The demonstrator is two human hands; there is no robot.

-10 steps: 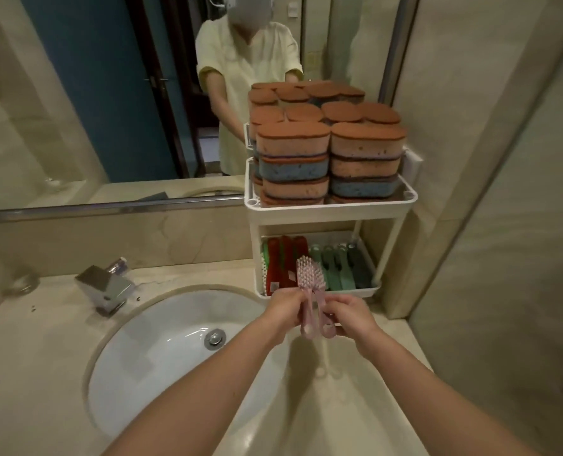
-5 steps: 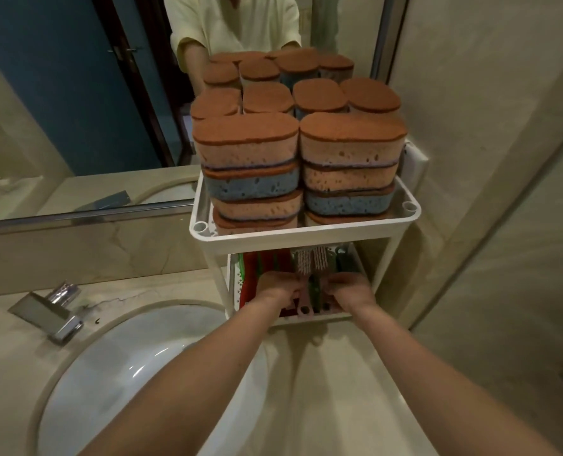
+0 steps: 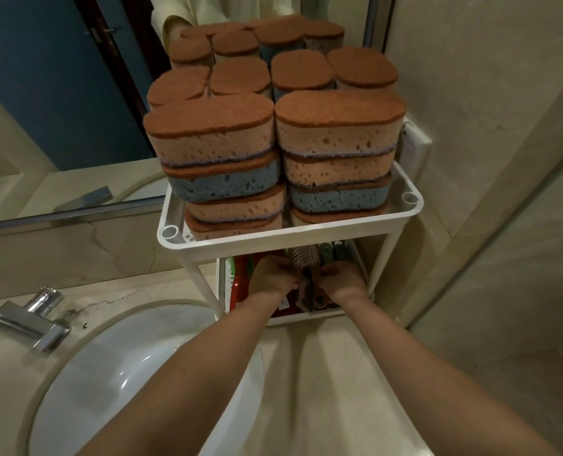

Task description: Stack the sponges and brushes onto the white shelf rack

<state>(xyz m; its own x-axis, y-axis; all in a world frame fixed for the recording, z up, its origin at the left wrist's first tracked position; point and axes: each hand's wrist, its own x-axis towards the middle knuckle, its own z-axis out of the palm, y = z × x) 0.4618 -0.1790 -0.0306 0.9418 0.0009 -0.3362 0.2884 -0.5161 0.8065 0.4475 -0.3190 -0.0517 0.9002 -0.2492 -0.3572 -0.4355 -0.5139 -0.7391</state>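
Note:
A white two-tier shelf rack stands on the counter against the mirror. Its top tray carries stacks of orange and blue sponges with brown scouring tops. On the lower tier lie red brushes at the left and green ones at the right. Between them is a pink brush, bristle head pointing to the back. My left hand and my right hand are both inside the lower tier, fingers curled round the pink brush's handle from either side.
A white basin is set into the beige counter at the lower left, with a chrome tap beside it. The mirror runs behind the rack. A tiled wall closes in the right side.
Both hands carried the pink brush from above the counter forward into the rack's lower tier. The view has moved closer to the rack and tilted down.

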